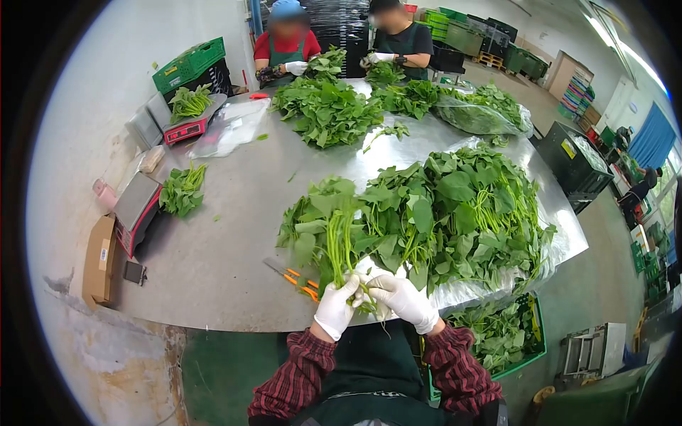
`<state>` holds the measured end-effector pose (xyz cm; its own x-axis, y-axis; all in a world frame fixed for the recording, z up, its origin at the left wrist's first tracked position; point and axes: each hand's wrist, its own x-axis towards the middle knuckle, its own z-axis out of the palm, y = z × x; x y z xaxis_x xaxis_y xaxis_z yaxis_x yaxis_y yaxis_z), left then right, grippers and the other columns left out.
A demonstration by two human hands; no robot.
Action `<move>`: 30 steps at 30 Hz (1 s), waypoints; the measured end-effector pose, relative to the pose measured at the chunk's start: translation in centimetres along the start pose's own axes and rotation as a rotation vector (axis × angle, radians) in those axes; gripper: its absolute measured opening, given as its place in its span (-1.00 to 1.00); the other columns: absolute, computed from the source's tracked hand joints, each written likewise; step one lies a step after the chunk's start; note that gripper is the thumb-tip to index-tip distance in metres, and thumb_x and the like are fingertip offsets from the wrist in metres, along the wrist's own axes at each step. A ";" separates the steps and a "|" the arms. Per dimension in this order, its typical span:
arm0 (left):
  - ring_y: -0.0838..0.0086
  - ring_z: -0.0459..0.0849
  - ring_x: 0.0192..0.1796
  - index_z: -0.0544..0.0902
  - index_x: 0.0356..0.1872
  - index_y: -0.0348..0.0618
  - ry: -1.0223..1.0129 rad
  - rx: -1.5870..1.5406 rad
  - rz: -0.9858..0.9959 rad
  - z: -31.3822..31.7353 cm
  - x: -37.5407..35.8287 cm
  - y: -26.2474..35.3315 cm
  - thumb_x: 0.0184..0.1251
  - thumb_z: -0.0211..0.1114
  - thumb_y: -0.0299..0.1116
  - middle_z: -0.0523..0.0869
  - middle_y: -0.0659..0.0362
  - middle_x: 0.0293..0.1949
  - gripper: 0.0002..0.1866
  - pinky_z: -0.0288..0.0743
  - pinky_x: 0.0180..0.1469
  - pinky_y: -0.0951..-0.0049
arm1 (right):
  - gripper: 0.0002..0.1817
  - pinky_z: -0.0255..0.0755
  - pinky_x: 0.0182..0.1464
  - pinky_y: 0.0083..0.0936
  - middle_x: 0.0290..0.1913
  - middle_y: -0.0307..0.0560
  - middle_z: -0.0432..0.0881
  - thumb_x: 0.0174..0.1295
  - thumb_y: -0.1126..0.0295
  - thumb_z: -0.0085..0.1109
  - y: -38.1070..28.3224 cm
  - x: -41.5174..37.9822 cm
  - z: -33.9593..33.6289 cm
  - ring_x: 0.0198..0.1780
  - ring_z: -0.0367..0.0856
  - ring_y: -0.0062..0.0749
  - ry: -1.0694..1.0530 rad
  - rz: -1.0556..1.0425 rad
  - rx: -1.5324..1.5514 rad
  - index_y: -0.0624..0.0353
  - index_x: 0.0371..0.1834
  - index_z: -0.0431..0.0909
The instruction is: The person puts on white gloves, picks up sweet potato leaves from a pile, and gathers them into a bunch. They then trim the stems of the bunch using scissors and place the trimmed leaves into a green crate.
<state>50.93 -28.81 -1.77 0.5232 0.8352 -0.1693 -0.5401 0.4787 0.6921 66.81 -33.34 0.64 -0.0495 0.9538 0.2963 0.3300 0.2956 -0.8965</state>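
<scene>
My left hand point(337, 305), in a white glove, is closed around the lower stems of a bunch of leafy greens point(339, 238) held upright, leaves away from me. My right hand point(403, 299), also gloved, pinches at the stem ends beside it. A few loose stems and a leaf hang between the two hands. Just beyond my right hand spreads a large heap of leafy greens point(455, 213), partly on clear plastic. Orange-handled scissors point(297, 278) lie on the metal table point(238, 245), left of my left hand.
Two red scales stand at the left; greens rest on the far scale point(186, 129) and beside the near scale point(138, 209). Two people point(288, 46) work across the table near other piles of greens point(327, 113). A green crate point(497, 334) of greens sits below the table edge on my right.
</scene>
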 end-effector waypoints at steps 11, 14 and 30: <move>0.29 0.58 0.01 0.57 -0.30 -0.25 0.001 -0.112 0.245 -1.5 0.1 3.1 0.38 0.09 -0.38 0.58 0.06 -0.03 -0.83 0.45 0.14 0.19 | -0.76 0.42 -0.45 -0.50 -0.60 -0.03 0.56 0.20 0.25 0.13 1.2 -0.4 0.8 -0.54 0.60 -0.42 0.138 0.520 -0.071 0.24 -0.33 0.56; 0.28 0.58 0.02 0.55 -0.27 -0.23 0.019 -0.150 0.243 -2.0 0.2 2.2 0.39 0.08 -0.35 0.57 0.06 -0.01 -0.84 0.44 0.16 0.19 | -0.69 0.42 -0.46 -0.50 -0.59 -0.03 0.58 0.17 0.18 0.17 -0.8 0.3 2.1 -0.54 0.60 -0.40 -0.071 0.321 -0.019 0.23 -0.22 0.56; 0.63 0.15 -0.55 0.37 -0.31 -0.02 -0.070 -0.457 0.433 -2.3 -0.5 6.0 0.43 -0.03 -0.09 0.15 0.36 -0.60 -0.75 0.11 -0.42 0.59 | -0.18 0.45 -0.34 -0.50 -0.46 -0.17 0.57 0.01 0.44 0.31 0.5 1.5 1.6 -0.43 0.56 -0.49 -0.041 0.405 -0.108 0.23 0.37 0.12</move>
<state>45.92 -25.77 0.83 0.2280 0.9667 0.1160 -0.9313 0.1817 0.3157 65.41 -31.67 0.14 0.0679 0.9938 -0.0879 0.4271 -0.1085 -0.8977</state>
